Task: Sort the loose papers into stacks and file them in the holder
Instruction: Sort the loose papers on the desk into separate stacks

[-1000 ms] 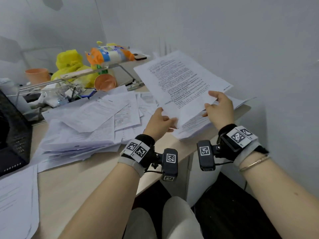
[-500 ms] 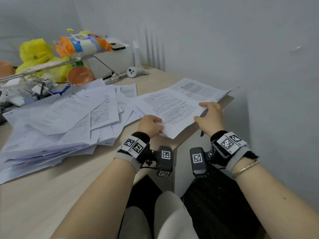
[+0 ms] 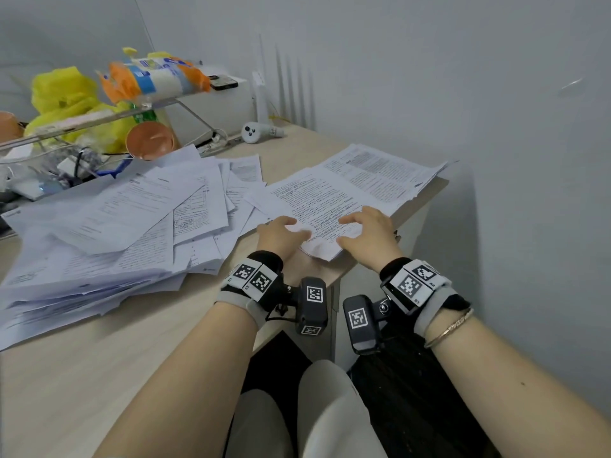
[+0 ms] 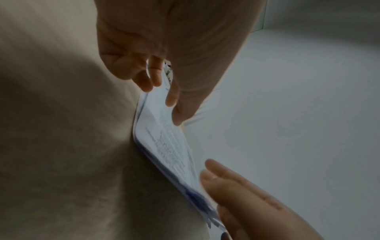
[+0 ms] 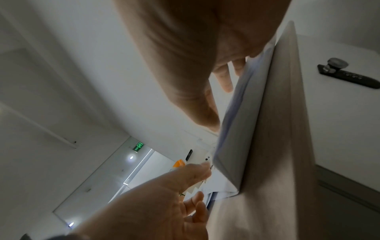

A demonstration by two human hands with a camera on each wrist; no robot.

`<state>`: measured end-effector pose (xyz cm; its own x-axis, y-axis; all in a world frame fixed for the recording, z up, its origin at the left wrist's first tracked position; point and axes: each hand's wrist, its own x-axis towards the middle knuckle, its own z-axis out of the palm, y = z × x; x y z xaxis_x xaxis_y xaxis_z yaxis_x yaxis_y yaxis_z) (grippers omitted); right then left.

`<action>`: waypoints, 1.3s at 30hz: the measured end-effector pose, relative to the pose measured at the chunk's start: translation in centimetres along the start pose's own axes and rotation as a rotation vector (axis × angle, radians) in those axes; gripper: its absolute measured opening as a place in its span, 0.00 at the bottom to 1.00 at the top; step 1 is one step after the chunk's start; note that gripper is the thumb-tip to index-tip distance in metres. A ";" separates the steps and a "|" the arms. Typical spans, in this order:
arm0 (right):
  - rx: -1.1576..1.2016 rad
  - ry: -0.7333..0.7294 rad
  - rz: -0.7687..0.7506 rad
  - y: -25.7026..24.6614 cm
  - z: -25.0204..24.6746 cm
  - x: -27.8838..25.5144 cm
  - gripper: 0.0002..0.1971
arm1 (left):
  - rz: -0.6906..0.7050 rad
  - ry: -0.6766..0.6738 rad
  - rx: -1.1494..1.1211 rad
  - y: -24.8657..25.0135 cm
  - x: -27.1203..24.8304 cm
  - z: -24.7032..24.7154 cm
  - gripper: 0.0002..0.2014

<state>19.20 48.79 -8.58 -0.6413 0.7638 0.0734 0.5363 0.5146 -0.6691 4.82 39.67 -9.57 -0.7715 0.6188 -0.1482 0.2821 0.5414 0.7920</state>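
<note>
A small stack of printed sheets [image 3: 325,201] lies at the desk's near right corner, overlapping a second stack [image 3: 380,166] behind it. My left hand [image 3: 286,231] is at the stack's near left corner. In the left wrist view the thumb lies on top and the fingers [image 4: 151,76] sit under the lifted edge of the sheets [image 4: 164,129], pinching it. My right hand [image 3: 365,231] rests on the stack's near right part with fingers spread and straight. A large messy pile of loose papers [image 3: 109,226] covers the desk's left. No holder is in view.
A clear rack [image 3: 99,119] at the back left holds yellow bags [image 3: 62,94], a snack pack [image 3: 155,79] and a phone [image 3: 223,82]. An orange cup [image 3: 150,140] and a white controller [image 3: 253,132] lie beyond the papers. The wall stands close on the right.
The sheets, held up in the air by both hands, came down onto the stack at the desk corner. My right hand let go and spread flat on them. The view swung right.
</note>
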 end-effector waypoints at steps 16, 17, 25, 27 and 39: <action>0.254 0.002 -0.246 -11.2 5.0 -0.9 0.15 | 0.129 0.291 -0.046 -3.2 -1.8 -13.0 0.14; 0.254 -0.020 -0.256 -11.9 5.6 -0.9 0.15 | 0.104 0.310 -0.034 -3.9 -1.8 -13.9 0.14; 0.178 -0.342 -0.354 -17.5 10.3 0.4 0.14 | -0.237 0.482 0.021 -9.4 -0.7 -21.7 0.23; 0.128 -0.449 -0.359 -18.3 11.8 0.9 0.18 | -0.314 0.455 -0.025 -10.9 -0.4 -23.0 0.26; -0.359 -0.859 -0.422 -18.0 16.1 0.7 0.33 | -0.353 0.316 -0.294 -14.8 0.4 -23.6 0.20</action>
<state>0.23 33.76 -8.41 -0.9169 0.0285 -0.3981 0.2181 0.8711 -0.4400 -13.17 18.50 -7.32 -0.9367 0.2033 -0.2849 -0.1600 0.4753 0.8652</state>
